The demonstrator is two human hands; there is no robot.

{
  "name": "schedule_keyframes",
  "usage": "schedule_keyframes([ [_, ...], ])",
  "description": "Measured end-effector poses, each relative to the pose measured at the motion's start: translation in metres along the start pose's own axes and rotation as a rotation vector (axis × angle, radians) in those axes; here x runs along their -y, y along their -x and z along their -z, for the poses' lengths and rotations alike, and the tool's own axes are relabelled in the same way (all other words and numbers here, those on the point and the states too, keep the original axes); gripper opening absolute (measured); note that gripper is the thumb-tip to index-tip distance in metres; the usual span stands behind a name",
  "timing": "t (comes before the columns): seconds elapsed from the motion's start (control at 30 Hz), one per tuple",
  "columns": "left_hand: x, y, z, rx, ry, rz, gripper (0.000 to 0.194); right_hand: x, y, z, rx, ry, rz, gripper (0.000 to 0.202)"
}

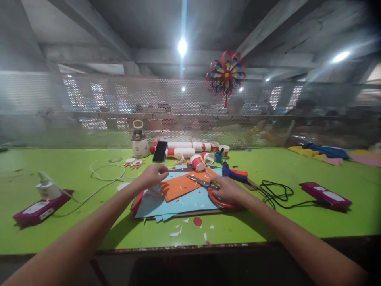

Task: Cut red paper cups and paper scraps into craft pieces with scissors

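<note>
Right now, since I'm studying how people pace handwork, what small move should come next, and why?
Probably the left hand should steady the orange sheet by its left end: the right hand holds the scissors, whose blades lie over that sheet, and the left hand is close to that end.

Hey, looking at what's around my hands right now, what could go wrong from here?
The scissors at your right hand point across the orange sheet, so a slip might nick it. The blue glue gun sits close behind that hand and could get bumped. The looped black cord beside your right forearm might snag if you sweep outward.
</note>
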State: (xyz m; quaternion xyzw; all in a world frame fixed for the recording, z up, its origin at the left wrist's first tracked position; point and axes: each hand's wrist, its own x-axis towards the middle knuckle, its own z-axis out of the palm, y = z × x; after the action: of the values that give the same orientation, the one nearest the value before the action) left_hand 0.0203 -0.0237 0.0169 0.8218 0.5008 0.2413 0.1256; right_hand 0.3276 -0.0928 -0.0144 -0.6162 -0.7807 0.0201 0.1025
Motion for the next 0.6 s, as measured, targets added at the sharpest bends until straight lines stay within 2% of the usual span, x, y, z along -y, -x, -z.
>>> schedule_keyframes([
  [0.13, 0.016, -0.057, -0.009, 0.086, -0.055, 0.069, 0.034, 0.000, 0.003, -0.008, -0.001, 0.023, 0.007, 0.028],
  [0.23, 0.031, -0.096, -0.015, 0.126, -0.088, 0.111, 0.034, 0.000, 0.006, -0.014, -0.022, 0.020, 0.024, 0.028],
  [0.33, 0.039, -0.128, -0.030, 0.164, -0.105, 0.104, 0.034, -0.001, 0.008, -0.017, -0.031, 0.001, 0.024, 0.029],
  [0.47, 0.044, -0.158, -0.056, 0.199, -0.123, 0.050, 0.034, -0.001, 0.011, -0.019, -0.015, -0.049, 0.017, 0.033],
  [0.6, 0.051, -0.173, -0.073, 0.193, -0.135, 0.008, 0.033, -0.001, 0.010, -0.020, 0.018, -0.093, -0.001, 0.032],
])
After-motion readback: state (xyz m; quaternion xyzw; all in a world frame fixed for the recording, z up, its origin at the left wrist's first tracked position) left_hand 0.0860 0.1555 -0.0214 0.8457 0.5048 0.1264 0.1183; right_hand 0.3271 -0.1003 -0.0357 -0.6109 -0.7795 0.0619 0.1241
